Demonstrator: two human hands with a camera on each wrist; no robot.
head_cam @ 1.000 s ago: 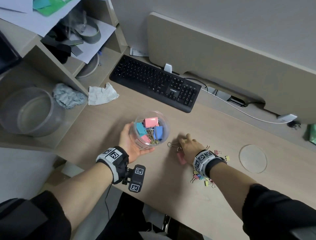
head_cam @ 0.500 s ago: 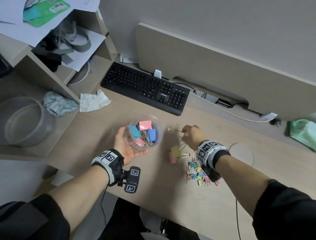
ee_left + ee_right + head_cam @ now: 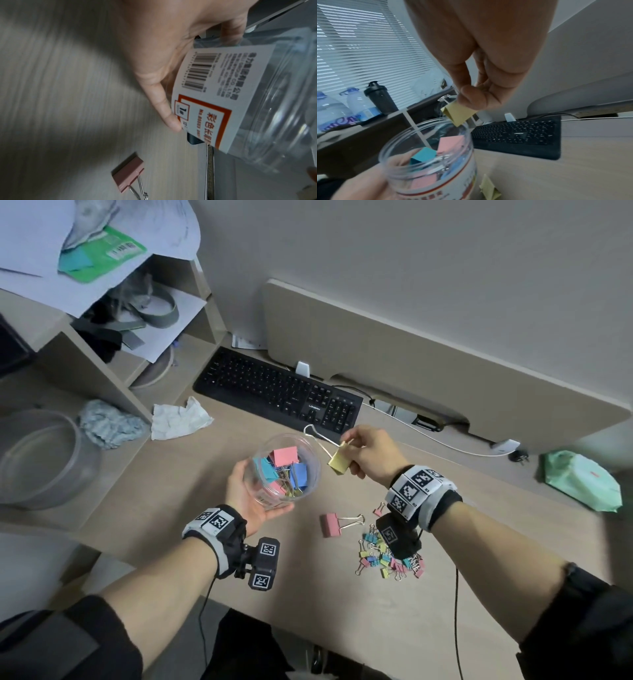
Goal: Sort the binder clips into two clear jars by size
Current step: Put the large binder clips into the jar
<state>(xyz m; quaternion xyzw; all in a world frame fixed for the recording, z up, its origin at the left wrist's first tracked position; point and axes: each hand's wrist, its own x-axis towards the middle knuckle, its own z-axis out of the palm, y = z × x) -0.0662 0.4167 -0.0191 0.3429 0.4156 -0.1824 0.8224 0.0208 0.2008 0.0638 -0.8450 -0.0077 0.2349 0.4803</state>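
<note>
My left hand (image 3: 248, 491) grips a clear labelled jar (image 3: 282, 470) above the desk; several large pink, blue and teal binder clips lie inside. In the left wrist view my thumb (image 3: 163, 108) presses on the jar's label (image 3: 214, 94). My right hand (image 3: 349, 453) pinches a large yellow binder clip (image 3: 339, 462) just right of the jar's rim, its wire handles reaching over the opening. In the right wrist view the yellow clip (image 3: 458, 115) hangs over the jar's mouth (image 3: 428, 135). A large pink clip (image 3: 330, 524) lies on the desk beside a pile of small clips (image 3: 387, 556).
A black keyboard (image 3: 277, 392) lies behind the jar. A crumpled tissue (image 3: 178, 419) and a grey cloth (image 3: 109, 422) sit at the left by the shelf unit, which holds a wide clear container (image 3: 37, 460). A green pack (image 3: 582, 481) lies far right.
My right hand has picked the yellow clip off the desk and raised it leftward to the jar's rim. My left hand keeps holding the jar.
</note>
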